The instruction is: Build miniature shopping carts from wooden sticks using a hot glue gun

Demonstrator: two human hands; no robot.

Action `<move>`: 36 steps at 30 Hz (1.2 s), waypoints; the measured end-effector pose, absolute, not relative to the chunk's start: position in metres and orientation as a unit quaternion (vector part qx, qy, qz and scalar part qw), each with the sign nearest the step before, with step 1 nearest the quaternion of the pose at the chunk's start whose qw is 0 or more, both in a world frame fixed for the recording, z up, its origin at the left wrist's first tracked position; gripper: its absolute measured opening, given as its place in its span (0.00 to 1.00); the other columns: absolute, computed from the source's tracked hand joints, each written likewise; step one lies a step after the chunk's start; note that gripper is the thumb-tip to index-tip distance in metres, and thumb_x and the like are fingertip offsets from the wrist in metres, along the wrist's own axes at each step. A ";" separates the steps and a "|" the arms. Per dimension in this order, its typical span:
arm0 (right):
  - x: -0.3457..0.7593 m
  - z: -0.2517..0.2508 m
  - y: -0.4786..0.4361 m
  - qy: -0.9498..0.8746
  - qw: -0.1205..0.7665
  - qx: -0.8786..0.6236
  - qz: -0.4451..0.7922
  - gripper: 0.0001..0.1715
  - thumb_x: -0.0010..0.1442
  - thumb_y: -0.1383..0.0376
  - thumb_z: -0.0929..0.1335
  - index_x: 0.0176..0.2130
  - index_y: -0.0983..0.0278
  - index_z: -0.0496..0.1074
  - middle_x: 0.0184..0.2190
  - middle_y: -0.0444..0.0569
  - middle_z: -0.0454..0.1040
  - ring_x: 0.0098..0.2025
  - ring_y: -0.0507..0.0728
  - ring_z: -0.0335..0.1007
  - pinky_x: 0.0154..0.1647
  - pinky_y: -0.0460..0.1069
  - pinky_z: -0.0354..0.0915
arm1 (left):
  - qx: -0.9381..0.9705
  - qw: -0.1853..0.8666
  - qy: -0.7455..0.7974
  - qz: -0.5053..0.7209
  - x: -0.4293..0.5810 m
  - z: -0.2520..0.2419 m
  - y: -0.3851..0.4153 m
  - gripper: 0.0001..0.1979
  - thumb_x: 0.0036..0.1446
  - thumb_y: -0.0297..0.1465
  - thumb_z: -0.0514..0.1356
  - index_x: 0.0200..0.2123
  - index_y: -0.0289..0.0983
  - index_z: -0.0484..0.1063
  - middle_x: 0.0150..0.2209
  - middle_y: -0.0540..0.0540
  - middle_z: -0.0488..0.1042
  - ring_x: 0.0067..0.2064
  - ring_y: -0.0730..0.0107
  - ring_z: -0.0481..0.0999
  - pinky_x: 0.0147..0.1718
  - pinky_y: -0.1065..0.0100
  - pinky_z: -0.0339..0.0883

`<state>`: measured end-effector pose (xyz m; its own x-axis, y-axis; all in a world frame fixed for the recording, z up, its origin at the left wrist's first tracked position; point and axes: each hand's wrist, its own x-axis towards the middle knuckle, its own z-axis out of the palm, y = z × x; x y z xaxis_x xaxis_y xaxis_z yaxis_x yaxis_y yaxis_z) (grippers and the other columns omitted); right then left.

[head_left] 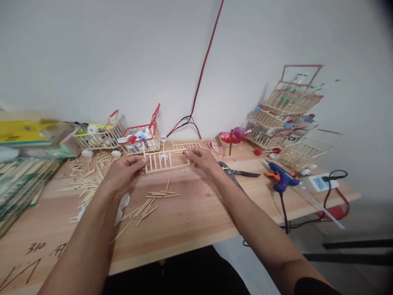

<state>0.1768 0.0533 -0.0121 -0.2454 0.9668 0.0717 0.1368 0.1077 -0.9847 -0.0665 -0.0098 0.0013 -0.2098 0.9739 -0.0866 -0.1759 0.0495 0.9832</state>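
Observation:
Between my two hands a small ladder-like frame of wooden sticks (157, 161) is held up above the table. My left hand (130, 167) pinches its left end, and my right hand (198, 157) grips its right end. Several crossbars fill the left part of the frame; its right part has none. Behind it a similar stick lattice (187, 146) lies on the table. Loose short sticks (149, 207) lie in front of the hands, with a bigger pile of sticks (89, 182) to the left.
Two stick baskets (98, 141) (139, 141) stand by the wall, and a tall stack of baskets (276, 119) rises at right. Pliers (235, 174) and a blue glue gun (284, 178) lie right of my hands. A power strip (319, 182) with cables sits at the right edge.

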 end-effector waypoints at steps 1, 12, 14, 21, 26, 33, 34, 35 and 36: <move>0.176 -0.012 0.053 -0.607 0.419 -0.448 0.506 0.24 0.49 0.47 0.71 0.33 0.65 0.73 0.27 0.41 0.68 0.27 0.48 0.58 0.28 0.44 0.53 | 0.376 0.501 0.520 0.580 -0.067 0.000 -0.009 0.23 0.22 0.40 0.77 0.23 0.32 0.79 0.19 0.53 0.70 0.21 0.82 0.65 0.21 0.78 0.60; 0.171 -0.018 0.052 -0.604 0.388 -0.428 0.548 0.26 0.50 0.45 0.72 0.35 0.65 0.75 0.26 0.42 0.68 0.26 0.47 0.55 0.23 0.43 0.50 | 0.374 0.509 0.488 0.603 -0.070 -0.007 -0.006 0.20 0.28 0.37 0.77 0.26 0.33 0.80 0.23 0.51 0.72 0.23 0.82 0.66 0.22 0.79 0.63; 0.170 -0.018 0.051 -0.597 0.382 -0.430 0.560 0.26 0.49 0.45 0.72 0.34 0.64 0.74 0.26 0.41 0.67 0.25 0.47 0.56 0.23 0.43 0.51 | 0.367 0.507 0.487 0.609 -0.069 -0.006 -0.007 0.21 0.27 0.38 0.77 0.27 0.33 0.80 0.23 0.51 0.72 0.23 0.82 0.66 0.22 0.79 0.63; 0.173 -0.020 0.056 -0.588 0.395 -0.398 0.583 0.25 0.51 0.46 0.72 0.35 0.65 0.77 0.32 0.46 0.73 0.26 0.47 0.60 0.22 0.42 0.53 | 0.362 0.515 0.501 0.594 -0.068 -0.002 -0.008 0.22 0.26 0.38 0.77 0.27 0.32 0.80 0.23 0.52 0.71 0.22 0.83 0.65 0.20 0.80 0.61; 0.171 -0.024 0.057 -0.574 0.415 -0.364 0.604 0.24 0.48 0.48 0.74 0.33 0.66 0.78 0.33 0.47 0.75 0.25 0.46 0.61 0.21 0.43 0.53 | 0.346 0.509 0.503 0.607 -0.067 -0.003 -0.008 0.23 0.25 0.38 0.78 0.27 0.32 0.80 0.24 0.51 0.73 0.24 0.82 0.65 0.20 0.80 0.62; 0.161 -0.022 0.051 -0.526 0.484 -0.337 0.613 0.25 0.44 0.48 0.76 0.30 0.66 0.77 0.30 0.47 0.75 0.25 0.47 0.64 0.25 0.44 0.62 | 0.323 0.523 0.429 0.662 -0.054 0.002 -0.010 0.23 0.31 0.41 0.76 0.30 0.33 0.80 0.28 0.48 0.76 0.28 0.76 0.70 0.22 0.77 0.65; 0.160 -0.021 0.051 -0.510 0.495 -0.336 0.618 0.25 0.42 0.47 0.76 0.30 0.66 0.77 0.30 0.46 0.74 0.25 0.47 0.64 0.26 0.44 0.63 | 0.318 0.530 0.412 0.669 -0.051 0.003 -0.011 0.22 0.34 0.41 0.76 0.31 0.33 0.80 0.30 0.47 0.77 0.29 0.75 0.71 0.22 0.76 0.67; 0.159 -0.020 0.050 -0.495 0.504 -0.335 0.623 0.26 0.40 0.47 0.77 0.29 0.66 0.76 0.29 0.46 0.74 0.25 0.47 0.64 0.27 0.45 0.64 | 0.311 0.536 0.397 0.677 -0.049 0.004 -0.011 0.21 0.36 0.41 0.75 0.31 0.34 0.79 0.31 0.47 0.78 0.31 0.74 0.72 0.23 0.75 0.68; 0.158 -0.019 0.050 -0.481 0.513 -0.335 0.627 0.26 0.39 0.47 0.77 0.29 0.65 0.76 0.29 0.45 0.74 0.25 0.47 0.64 0.27 0.45 0.64 | 0.301 0.542 0.386 0.683 -0.047 0.005 -0.012 0.20 0.37 0.40 0.75 0.32 0.34 0.79 0.33 0.47 0.78 0.32 0.73 0.73 0.24 0.75 0.69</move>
